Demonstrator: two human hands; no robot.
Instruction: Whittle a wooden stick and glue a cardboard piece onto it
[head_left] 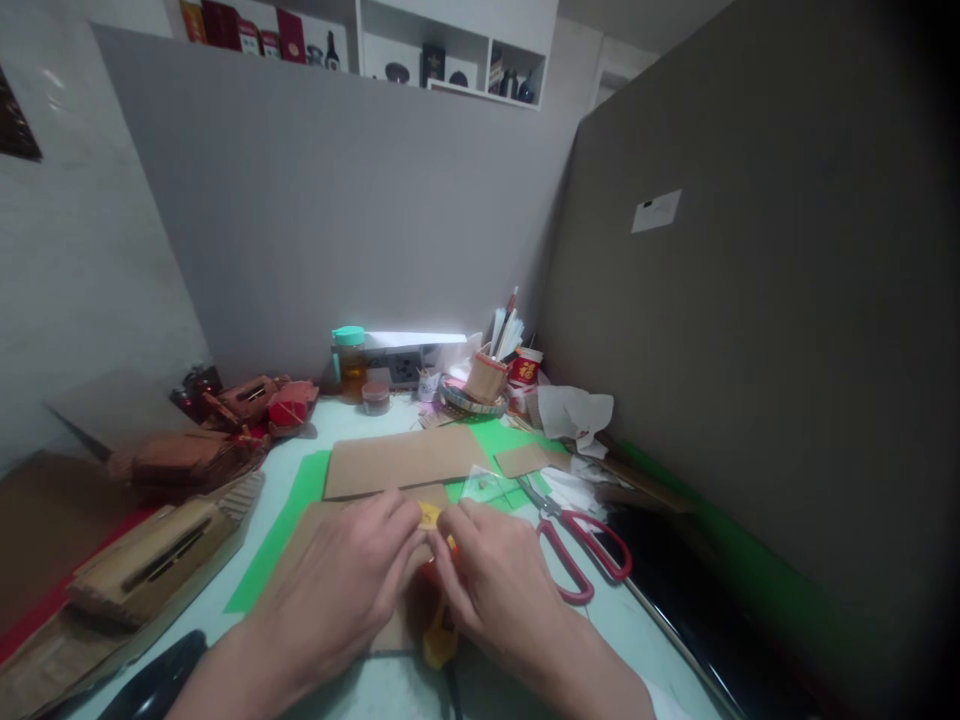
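Note:
Both my hands meet low in the middle of the head view, over a brown cardboard piece (300,545) that lies on a green mat (289,515). My left hand (341,590) and my right hand (499,590) have curled fingers pinching a small yellow piece (429,514) between their fingertips. A yellow and red object (437,640) shows under my palms; what it is I cannot make out. A larger cardboard sheet (401,460) lies just beyond my fingers.
Red-handled scissors (581,550) lie right of my right hand. Cardboard models (150,565) crowd the left. At the back stand a jar with a teal lid (349,362), a pen holder (487,378), a red cup (526,370) and crumpled paper (574,412). Grey partitions close off the back and right.

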